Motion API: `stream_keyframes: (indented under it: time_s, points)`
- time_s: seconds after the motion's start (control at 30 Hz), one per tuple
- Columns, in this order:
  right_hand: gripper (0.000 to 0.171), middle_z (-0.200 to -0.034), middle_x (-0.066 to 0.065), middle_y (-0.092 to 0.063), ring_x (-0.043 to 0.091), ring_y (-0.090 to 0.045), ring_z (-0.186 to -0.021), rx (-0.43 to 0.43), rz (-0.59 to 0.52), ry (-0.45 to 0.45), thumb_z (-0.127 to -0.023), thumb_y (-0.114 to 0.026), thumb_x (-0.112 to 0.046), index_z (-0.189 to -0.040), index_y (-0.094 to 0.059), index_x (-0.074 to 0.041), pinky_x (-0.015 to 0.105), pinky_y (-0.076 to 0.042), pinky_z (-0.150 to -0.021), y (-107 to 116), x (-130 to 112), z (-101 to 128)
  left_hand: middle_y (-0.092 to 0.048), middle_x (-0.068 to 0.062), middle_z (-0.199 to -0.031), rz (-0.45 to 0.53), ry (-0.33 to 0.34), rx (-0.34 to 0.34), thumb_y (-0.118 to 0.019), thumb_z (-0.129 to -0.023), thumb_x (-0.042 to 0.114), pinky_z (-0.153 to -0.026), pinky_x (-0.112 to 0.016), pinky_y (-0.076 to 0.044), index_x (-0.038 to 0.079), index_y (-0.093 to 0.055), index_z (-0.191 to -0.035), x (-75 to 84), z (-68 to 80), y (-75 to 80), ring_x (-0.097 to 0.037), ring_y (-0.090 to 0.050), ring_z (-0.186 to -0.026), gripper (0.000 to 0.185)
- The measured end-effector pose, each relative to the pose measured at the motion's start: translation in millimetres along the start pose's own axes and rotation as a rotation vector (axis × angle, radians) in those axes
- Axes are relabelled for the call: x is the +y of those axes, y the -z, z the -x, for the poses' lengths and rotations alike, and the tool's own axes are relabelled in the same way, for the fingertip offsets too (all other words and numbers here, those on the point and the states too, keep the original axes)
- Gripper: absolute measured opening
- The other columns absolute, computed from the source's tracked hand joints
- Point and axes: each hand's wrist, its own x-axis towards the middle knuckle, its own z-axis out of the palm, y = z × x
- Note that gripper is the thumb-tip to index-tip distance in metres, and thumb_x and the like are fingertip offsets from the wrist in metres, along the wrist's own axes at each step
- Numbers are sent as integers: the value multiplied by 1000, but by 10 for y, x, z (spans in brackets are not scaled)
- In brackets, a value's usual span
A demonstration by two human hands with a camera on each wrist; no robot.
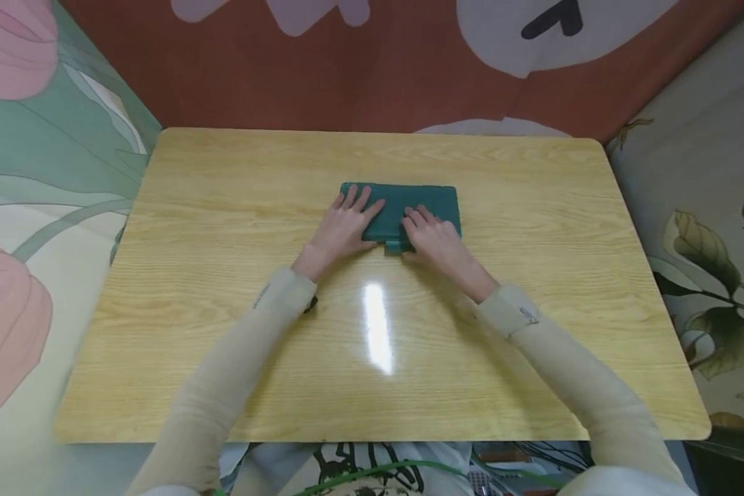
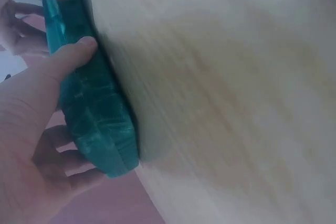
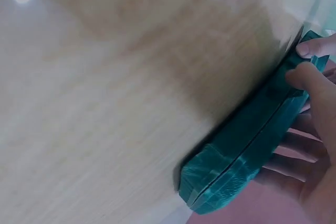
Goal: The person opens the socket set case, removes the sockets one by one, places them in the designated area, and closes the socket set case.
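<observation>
A flat, rectangular green packet with a shiny, creased wrapping (image 1: 418, 196) lies on the table, with a small tab (image 1: 394, 246) at its near edge. My left hand (image 1: 344, 224) holds its left end, fingers spread over the top and thumb on the near side. At the right, my right hand (image 1: 437, 241) grips the packet with bent fingers on top and its thumb by the tab. Both thumbs are close together in the right wrist view, where a seam runs along the side of the packet (image 3: 231, 156). The underside is hidden.
The light wooden table (image 1: 223, 331) has rounded corners and a bright reflection near its middle. A red-brown patterned wall covering (image 1: 403, 76) borders its far edge. Cables (image 1: 552, 451) show below the near edge at the right.
</observation>
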Motion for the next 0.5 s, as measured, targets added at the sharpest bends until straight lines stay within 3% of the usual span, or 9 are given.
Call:
stream_keyframes:
  time_s: [0.17,0.37,0.5]
  points:
    - [56,-130,21,-57,39,-57,-116,107,3,40,-77,-83,-36,-114,-64,1,45,-56,-71,-31,-14,138,-22,-19,-156,12,14,28,-66,-87,53,-114,-48,-19,14,-26,-154,64,103,-89,-39,-18,-143,88]
    - [55,-126,19,-60,34,-62,-109,116,-14,74,-79,-82,-32,-120,-66,1,36,-53,-49,138,-66,203,-20,-19,-157,-12,23,78,-70,-82,56,-113,-50,-18,15,-25,-155,113,248,-122,-40,-18,-143,94]
    - [53,-123,18,-63,33,-64,-106,113,-31,94,-81,-79,-32,-120,-66,1,35,-52,-48,295,-106,235,-24,-20,-155,30,12,136,-74,-78,54,-112,-53,-20,15,-25,-155,118,366,-70,-41,-22,-141,99]
